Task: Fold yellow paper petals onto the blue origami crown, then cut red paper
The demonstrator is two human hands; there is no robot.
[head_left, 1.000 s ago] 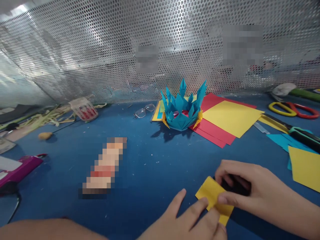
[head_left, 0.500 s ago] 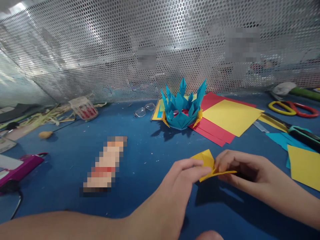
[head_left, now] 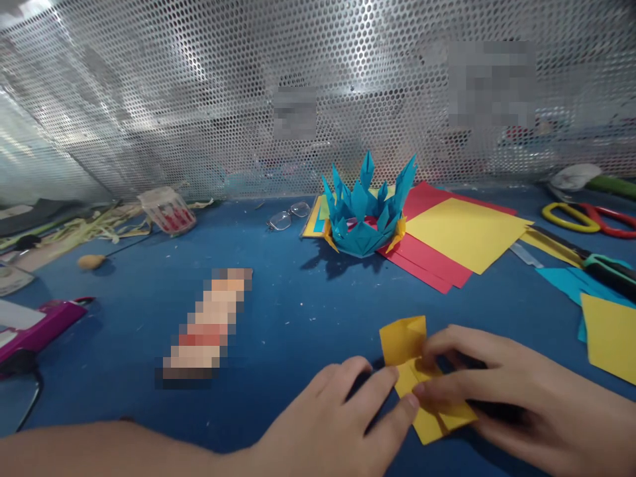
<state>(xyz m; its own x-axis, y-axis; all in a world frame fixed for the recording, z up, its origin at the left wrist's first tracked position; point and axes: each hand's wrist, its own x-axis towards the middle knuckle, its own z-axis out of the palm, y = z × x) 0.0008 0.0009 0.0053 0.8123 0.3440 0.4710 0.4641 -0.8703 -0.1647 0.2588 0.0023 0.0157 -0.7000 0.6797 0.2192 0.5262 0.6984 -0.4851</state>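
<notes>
A piece of folded yellow paper [head_left: 405, 341] lies low over the blue table, with one flap standing up at its far end and creases across it. My left hand [head_left: 342, 411] holds its left edge, the fingertips pressing on the paper and the thumb hidden. From the right, my right hand [head_left: 517, 384] grips the same paper, with thumb and fingers curled over its middle and right side. Beyond both hands stands a blue folded-paper crown [head_left: 365, 222] of pointed pieces, with small orange-yellow pieces at its two sides.
Red sheets [head_left: 427, 268] and a yellow sheet [head_left: 467, 232] lie right of the crown. Farther right are scissors [head_left: 571, 217] and a black-and-teal cutter [head_left: 609, 268]. Glasses [head_left: 285, 218], a plastic cup [head_left: 169, 212] and a purple tool [head_left: 47, 331] lie leftward. A perforated metal panel [head_left: 223, 99] rises behind.
The yellow paper has come down nearer to me and turned, opening out flatter with one flap upright. Both hands moved with it, and the right fingers now reach over its middle.
</notes>
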